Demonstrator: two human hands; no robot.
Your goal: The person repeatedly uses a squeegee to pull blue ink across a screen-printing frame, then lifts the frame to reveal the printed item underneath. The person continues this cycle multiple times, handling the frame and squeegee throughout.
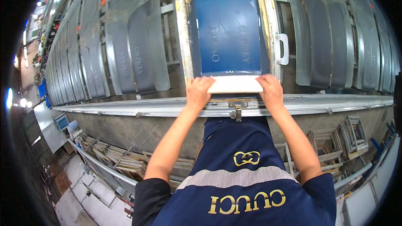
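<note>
A screen-printing frame (181, 33) with a blue mesh (228, 31) and a white side handle (282, 48) lies over a long row of grey panels. Across the frame's near end is a white squeegee bar (235, 84). My left hand (199, 90) has its fingers closed on the bar's left end, and my right hand (270, 90) grips the right end. A metal bracket with a knob (237, 111) sits below the bar at the front rail.
Grey panels (134, 42) (322, 37) line the bench on both sides, along a metal rail (104, 108) at its front edge. Stacks of wooden frames (113, 155) (351, 138) stand low at left and right, beside my body. Bright lights show at the far left.
</note>
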